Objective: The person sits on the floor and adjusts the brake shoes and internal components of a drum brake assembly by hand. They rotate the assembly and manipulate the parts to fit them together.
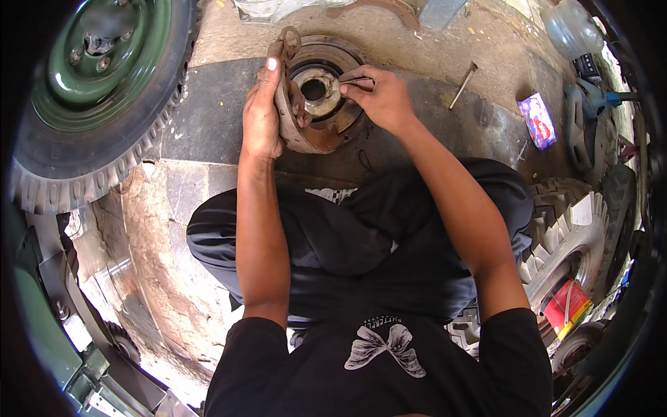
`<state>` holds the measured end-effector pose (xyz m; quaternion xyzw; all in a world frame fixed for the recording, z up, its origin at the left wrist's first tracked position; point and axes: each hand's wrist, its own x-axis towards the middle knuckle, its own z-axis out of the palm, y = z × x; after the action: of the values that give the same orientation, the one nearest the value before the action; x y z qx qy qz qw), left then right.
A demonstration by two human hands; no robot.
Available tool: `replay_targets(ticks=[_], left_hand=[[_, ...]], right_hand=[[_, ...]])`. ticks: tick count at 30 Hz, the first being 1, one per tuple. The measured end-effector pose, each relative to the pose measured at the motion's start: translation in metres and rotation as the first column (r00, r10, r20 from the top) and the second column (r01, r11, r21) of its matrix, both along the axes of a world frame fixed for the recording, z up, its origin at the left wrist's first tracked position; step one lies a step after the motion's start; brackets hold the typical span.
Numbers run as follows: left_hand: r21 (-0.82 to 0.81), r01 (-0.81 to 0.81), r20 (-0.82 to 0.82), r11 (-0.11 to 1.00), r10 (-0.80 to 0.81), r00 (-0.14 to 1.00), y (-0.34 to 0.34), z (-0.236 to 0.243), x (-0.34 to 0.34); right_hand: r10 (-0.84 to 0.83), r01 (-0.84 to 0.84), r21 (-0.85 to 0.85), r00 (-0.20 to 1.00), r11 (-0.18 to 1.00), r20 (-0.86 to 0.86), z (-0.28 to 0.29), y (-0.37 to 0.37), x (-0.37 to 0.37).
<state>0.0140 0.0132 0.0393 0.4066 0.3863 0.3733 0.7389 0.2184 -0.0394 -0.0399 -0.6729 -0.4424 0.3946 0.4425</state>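
On the floor in front of my folded legs lies a round, rusty brake drum assembly (pixel 351 55) with a pale metal hub ring (pixel 323 108) around a dark centre hole. My left hand (pixel 261 118) is wrapped round a curved, rusty brake shoe (pixel 285 115), which stands tilted against the assembly's left side. Its fingertips reach round to the inner face, and the thumb lies along the outer edge. At the right of the hub ring, my right hand (pixel 383 99) is closed in a pinch. Something thin and dark shows between its fingers, too small to name.
A large green wheel (pixel 104 76) with a thick tyre stands at the left. A thin metal rod (pixel 463 85) and a purple packet (pixel 537 121) lie to the right. Beyond them are a clear plastic bottle (pixel 571 29) and several tyres. Another curved rusty part (pixel 389 10) lies at the far edge.
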Motion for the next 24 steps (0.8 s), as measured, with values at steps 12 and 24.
replay_targets(ticks=[12,24], left_hand=[[-0.019,0.005,0.036,1.000,-0.004,0.999,0.014,-0.004,-0.019],[-0.082,-0.033,0.038,0.996,0.036,0.999,0.024,-0.014,-0.029]], right_hand=[[0.244,-0.257,0.090,0.961,0.962,0.130,0.046,-0.033,-0.029],[0.387,-0.483,0.317,0.865,0.816,0.320,0.034,-0.031,-0.062]])
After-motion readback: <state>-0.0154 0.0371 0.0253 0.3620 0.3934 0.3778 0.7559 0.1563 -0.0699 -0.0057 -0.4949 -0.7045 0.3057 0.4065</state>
